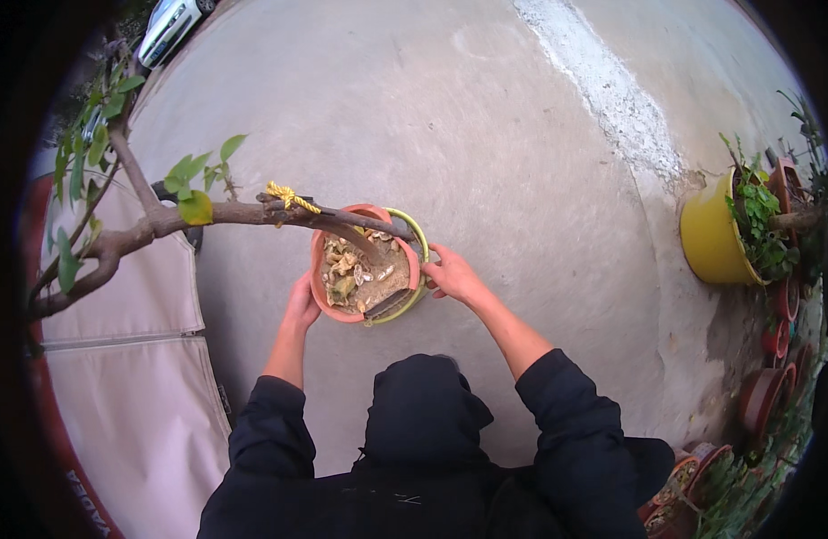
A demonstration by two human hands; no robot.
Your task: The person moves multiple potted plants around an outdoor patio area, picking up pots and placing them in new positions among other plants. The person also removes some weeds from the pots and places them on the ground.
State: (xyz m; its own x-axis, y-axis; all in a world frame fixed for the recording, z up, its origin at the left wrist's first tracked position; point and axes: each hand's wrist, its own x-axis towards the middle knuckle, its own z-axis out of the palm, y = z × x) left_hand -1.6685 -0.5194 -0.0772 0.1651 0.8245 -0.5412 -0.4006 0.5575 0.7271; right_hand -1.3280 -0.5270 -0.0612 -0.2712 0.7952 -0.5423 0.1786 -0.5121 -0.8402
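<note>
Before me is a terracotta-coloured flowerpot [318, 286] with a broken-out side, sitting within a yellow-green pot [421, 232]. My left hand [302, 303] grips the left side of the terracotta pot, its fingertips hidden beneath. On the right, my right hand [450, 273] holds the yellow-green pot near its rim, thumb uppermost. Inside lie sandy soil [390, 290], dry leaves and pale shell-like pieces. A bent woody trunk [360, 242] leans out leftward over the rim. Yellow rope [287, 195] ties a dark stick [360, 220] to it.
The trunk's leafy branch [144, 232] reaches above a beige cover [117, 404] with a red edge at left. Several potted plants line the right side, among them a large yellow pot [707, 232]. A white car [175, 30] stands far left on the concrete ground [400, 121].
</note>
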